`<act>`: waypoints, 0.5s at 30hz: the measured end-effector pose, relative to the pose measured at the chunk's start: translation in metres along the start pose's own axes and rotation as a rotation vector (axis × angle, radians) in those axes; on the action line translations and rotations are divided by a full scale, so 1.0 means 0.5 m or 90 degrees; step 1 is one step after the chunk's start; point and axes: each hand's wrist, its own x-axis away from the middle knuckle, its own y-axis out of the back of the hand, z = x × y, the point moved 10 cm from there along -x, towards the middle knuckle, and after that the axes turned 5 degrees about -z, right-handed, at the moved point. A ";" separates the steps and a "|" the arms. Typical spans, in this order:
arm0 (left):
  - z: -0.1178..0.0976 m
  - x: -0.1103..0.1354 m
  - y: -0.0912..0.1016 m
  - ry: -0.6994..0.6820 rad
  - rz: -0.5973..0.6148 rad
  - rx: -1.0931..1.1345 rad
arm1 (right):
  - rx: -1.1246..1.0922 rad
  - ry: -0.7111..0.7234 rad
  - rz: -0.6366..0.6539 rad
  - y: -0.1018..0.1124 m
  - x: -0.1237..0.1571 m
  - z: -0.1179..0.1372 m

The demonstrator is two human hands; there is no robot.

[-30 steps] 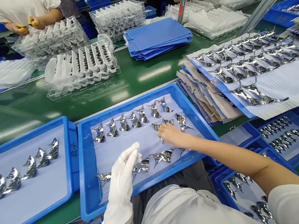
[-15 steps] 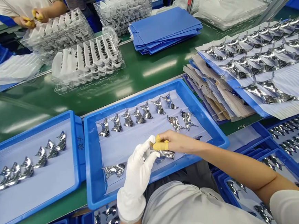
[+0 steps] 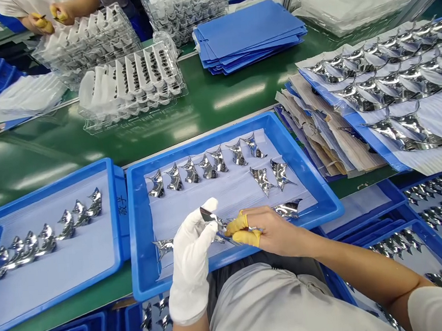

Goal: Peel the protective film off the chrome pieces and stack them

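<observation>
In a white glove, my left hand [image 3: 190, 262] pinches a shiny, curved chrome part [image 3: 209, 216] between thumb and fingers, its dark pointed end showing above the thumb. My right hand [image 3: 274, 231], with yellow finger cots, is closed at the part's right end; whether its fingertips also hold a small tool is hidden. Both hands are over the front of a blue tray [image 3: 134, 238] lined with white sheet. Pointed chrome pieces [image 3: 190, 170] form a row at the tray's back. Another chrome piece [image 3: 289, 209] lies just beyond my right hand, and one [image 3: 163, 248] is left of my glove.
To the left is a second blue tray [image 3: 113, 214] with a row of chrome pieces. Right stand brown and blue sheets [image 3: 329, 131] and a board of chrome parts [image 3: 405, 125]. Behind are blue sheets [image 3: 249, 33], clear packed trays [image 3: 134, 85] and a co-worker's hands [image 3: 54, 18].
Both hands have come lower and slightly apart, so the chrome part's pointed end shows above my left thumb. The right hand has turned, uncovering the chrome piece beyond it. The view has shifted slightly.
</observation>
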 end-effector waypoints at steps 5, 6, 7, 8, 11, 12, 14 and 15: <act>-0.014 0.006 -0.006 -0.001 -0.015 0.023 | 0.075 0.056 0.040 -0.025 0.006 0.028; -0.019 0.005 -0.006 -0.005 -0.023 0.016 | 0.074 0.054 0.044 -0.030 0.007 0.028; -0.023 0.004 -0.003 -0.009 -0.038 0.003 | 0.061 0.044 0.042 -0.032 0.007 0.026; -0.027 0.003 0.002 -0.015 -0.056 -0.019 | 0.033 0.022 0.036 -0.033 0.006 0.021; -0.043 0.000 0.030 -0.064 -0.123 -0.132 | -0.100 -0.108 0.008 -0.030 0.005 -0.016; -0.049 0.000 0.039 -0.087 -0.140 -0.176 | -0.155 -0.157 0.002 -0.032 0.005 -0.029; -0.050 0.000 0.053 -0.116 -0.159 -0.243 | -0.266 -0.235 0.000 -0.040 0.007 -0.049; -0.043 0.001 0.058 -0.109 -0.160 -0.243 | -0.315 -0.263 -0.001 -0.044 0.007 -0.056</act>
